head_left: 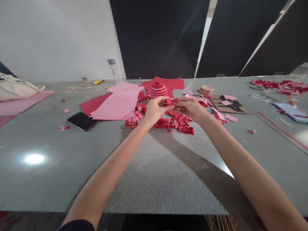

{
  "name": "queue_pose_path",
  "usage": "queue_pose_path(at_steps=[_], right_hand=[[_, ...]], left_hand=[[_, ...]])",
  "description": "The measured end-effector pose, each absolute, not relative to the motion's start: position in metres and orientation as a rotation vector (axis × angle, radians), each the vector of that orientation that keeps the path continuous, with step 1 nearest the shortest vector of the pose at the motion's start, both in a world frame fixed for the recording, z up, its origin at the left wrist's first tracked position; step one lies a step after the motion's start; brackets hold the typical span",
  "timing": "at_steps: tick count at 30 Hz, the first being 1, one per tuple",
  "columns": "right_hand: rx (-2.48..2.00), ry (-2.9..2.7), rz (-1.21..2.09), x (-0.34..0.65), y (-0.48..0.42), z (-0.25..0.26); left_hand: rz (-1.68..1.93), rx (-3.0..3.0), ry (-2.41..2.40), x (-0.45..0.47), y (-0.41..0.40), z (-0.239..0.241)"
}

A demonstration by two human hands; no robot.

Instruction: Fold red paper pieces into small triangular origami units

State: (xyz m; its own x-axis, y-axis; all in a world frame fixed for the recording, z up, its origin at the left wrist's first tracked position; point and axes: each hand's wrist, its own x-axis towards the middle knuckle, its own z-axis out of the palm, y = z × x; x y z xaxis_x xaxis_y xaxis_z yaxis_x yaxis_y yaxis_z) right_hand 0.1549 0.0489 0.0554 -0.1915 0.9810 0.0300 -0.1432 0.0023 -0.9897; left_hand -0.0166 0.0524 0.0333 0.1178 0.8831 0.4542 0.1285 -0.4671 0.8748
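Both my hands meet above the middle of the table, pinching one small piece of red paper between them. My left hand grips its left side with thumb and fingers. At its right side, my right hand has its fingers closed on the paper. Just behind stands a round red-and-pink folded-paper vase. Beneath my hands lie a red ring of folded paper, a loose pile of red and pink folded pieces, and a curved chain of linked pieces to the left.
Pink sheets and a black phone lie left of my hands. A clear bottle stands by the wall. Cardboard with pink slips, a wooden disc and a blue notebook are on the right.
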Motion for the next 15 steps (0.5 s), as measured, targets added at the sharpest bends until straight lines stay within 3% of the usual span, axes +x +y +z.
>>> queue_pose_path(at_steps=[15], right_hand=[[-1.005,-1.291,1.415,0.1615,0.0527,0.0552]], left_hand=[[1.394,1.693,1.006,-0.016,0.0447,0.0374]])
